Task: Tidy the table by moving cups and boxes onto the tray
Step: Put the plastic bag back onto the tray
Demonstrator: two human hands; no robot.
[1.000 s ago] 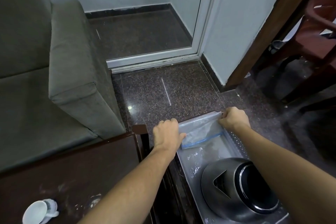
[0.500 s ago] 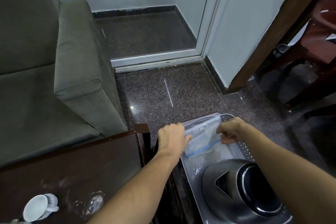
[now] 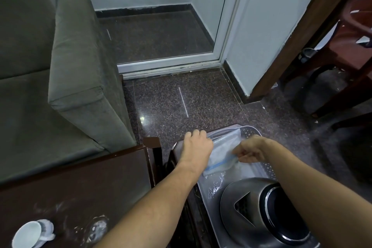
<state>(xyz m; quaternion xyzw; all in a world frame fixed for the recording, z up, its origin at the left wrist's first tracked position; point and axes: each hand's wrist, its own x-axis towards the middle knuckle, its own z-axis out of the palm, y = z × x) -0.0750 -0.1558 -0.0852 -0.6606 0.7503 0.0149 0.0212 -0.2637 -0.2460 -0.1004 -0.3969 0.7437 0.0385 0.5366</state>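
Arms stretched forward, left hand (image 3: 198,145) curls round one edge of a clear blue-sealed plastic bag (image 3: 220,155), right hand (image 3: 250,150) pinches the other, over the grey perforated tray (image 3: 252,129) beyond a round steel vessel (image 3: 239,199), while the white ceramic cup (image 3: 30,232) lies tipped on the dark brown tabletop (image 3: 80,187).

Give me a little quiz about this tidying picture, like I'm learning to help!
1. True or false: the white cup is already on the tray.
2. What do the left hand and right hand hold? A) plastic bag B) spoon C) book
3. Fill in: the cup sits on the brown ____.
Key: 1 false; 2 A; 3 table.
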